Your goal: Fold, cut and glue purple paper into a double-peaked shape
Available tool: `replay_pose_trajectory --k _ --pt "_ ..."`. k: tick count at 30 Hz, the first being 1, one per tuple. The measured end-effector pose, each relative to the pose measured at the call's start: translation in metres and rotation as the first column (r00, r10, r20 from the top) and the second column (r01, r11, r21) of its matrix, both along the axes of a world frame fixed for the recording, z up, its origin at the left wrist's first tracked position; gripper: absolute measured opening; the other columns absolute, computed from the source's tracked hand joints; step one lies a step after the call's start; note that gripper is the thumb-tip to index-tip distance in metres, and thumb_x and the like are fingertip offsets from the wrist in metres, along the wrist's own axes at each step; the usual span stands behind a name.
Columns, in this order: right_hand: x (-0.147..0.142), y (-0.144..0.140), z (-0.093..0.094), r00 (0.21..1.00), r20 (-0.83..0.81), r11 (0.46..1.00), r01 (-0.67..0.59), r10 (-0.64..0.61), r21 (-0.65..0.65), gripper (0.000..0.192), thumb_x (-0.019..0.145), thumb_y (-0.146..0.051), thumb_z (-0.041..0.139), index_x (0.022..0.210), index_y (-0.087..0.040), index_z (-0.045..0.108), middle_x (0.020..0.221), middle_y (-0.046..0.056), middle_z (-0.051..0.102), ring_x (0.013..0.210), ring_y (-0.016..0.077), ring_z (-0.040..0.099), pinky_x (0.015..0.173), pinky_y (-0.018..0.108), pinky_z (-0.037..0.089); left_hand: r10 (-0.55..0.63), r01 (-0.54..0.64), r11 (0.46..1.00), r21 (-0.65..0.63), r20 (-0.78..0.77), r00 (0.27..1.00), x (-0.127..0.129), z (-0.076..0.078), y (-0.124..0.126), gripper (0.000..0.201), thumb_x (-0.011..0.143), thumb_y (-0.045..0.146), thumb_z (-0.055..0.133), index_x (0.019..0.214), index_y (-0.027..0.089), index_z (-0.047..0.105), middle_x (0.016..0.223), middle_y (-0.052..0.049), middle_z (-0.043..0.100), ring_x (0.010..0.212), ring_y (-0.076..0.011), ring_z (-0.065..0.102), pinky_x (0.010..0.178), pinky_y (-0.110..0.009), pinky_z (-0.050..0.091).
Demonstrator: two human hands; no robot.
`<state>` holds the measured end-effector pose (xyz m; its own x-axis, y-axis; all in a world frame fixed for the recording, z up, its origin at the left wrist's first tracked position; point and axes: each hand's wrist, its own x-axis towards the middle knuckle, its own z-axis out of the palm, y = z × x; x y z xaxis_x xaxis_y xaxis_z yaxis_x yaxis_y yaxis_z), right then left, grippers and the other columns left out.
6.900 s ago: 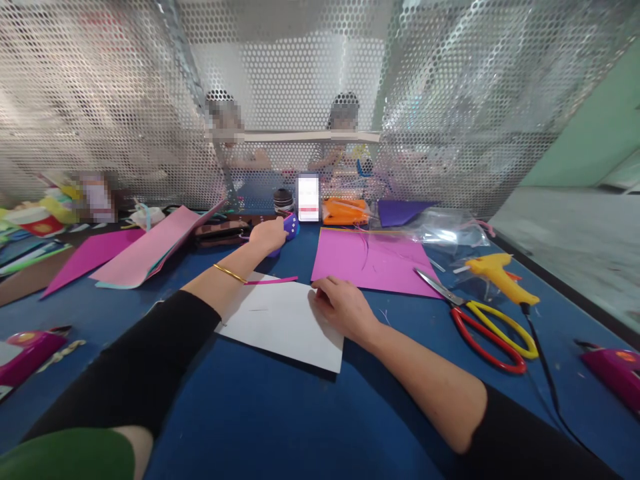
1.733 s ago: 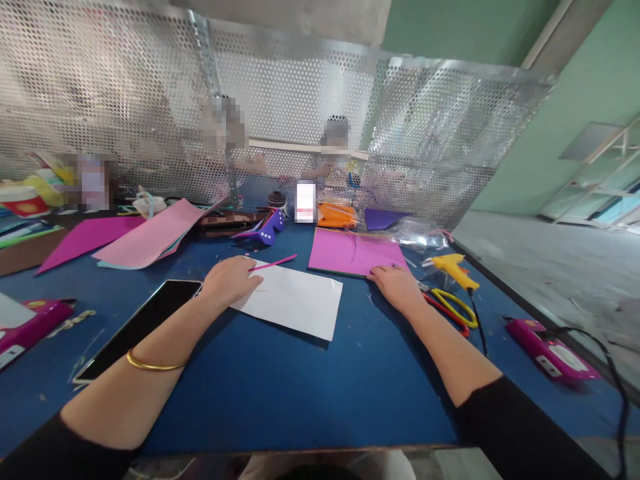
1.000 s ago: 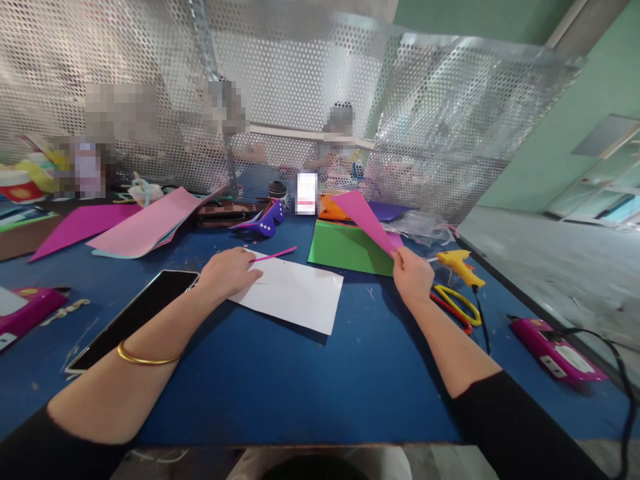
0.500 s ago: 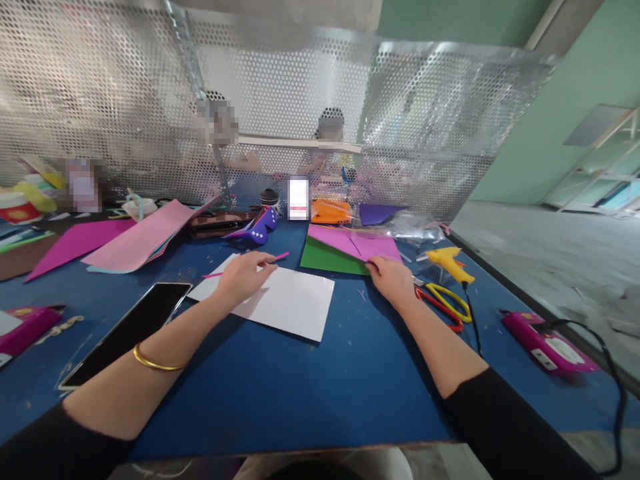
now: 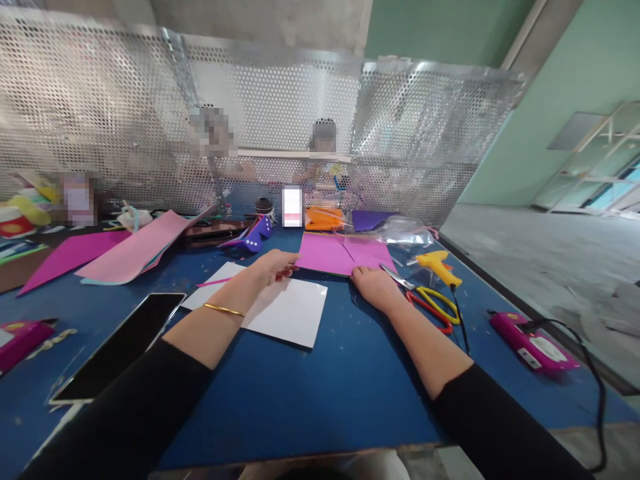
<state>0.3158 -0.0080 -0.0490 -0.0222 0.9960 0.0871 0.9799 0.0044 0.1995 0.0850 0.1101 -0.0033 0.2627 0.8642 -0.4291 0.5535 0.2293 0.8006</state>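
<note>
At the near left of a blue worktable (image 5: 310,393), a dark phone (image 5: 120,347) lies face up, just left of a white sheet (image 5: 280,310). Over that sheet the person's left hand (image 5: 273,265) stretches forward, fingers extended and loosely open, gripping nothing, its tips at the near left edge of a pink foam sheet (image 5: 335,253). The right hand (image 5: 373,288) rests flat and open on the sheet's near right corner, pinning it. The sheet lies mid-table and looks light, thin and floppy, likely to bend if lifted by one corner; an edge or two corners appear the surest hold. Red-and-yellow scissors (image 5: 430,307) and a yellow glue gun (image 5: 437,265) lie just right. Beyond stands a perforated metal screen (image 5: 280,107).
</note>
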Motion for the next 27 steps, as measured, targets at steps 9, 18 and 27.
replay_pose_trajectory --k 9,18,27 --pt "-0.002 -0.008 0.011 0.997 -0.029 0.996 0.072 -0.071 0.042 0.037 0.097 -0.038 0.063 0.128 -0.019 0.060 0.129 0.010 0.062 0.108 0.0237 0.065 0.090 0.046 0.056 0.116 -0.108 0.993 -0.047 0.207 0.971 0.011 -0.012 -0.005 0.037 0.096 0.038 0.063 0.127 0.017 0.059 0.129 -0.011 0.062 0.108 -0.0240 0.064 0.091 -0.046 0.057" --pt "0.032 -0.046 0.037 0.855 0.037 0.853 0.518 -0.517 -0.062 0.036 0.097 -0.038 0.064 0.126 -0.017 0.061 0.127 0.010 0.063 0.106 0.0231 0.065 0.089 0.044 0.057 0.313 -0.314 0.947 -0.068 0.416 0.853 -0.006 -0.004 0.004 0.039 0.096 0.038 0.063 0.128 0.017 0.059 0.129 -0.011 0.061 0.109 -0.0244 0.064 0.090 -0.046 0.057" --pt "0.039 -0.042 0.030 0.802 -0.002 0.797 0.593 -0.597 -0.115 0.037 0.097 -0.038 0.064 0.128 -0.017 0.060 0.129 0.010 0.062 0.108 0.0239 0.065 0.090 0.045 0.056 0.371 -0.305 0.929 -0.212 0.545 0.752 0.004 -0.009 -0.002 0.038 0.096 0.037 0.063 0.128 0.017 0.059 0.128 -0.011 0.062 0.108 -0.0241 0.064 0.090 -0.045 0.057"
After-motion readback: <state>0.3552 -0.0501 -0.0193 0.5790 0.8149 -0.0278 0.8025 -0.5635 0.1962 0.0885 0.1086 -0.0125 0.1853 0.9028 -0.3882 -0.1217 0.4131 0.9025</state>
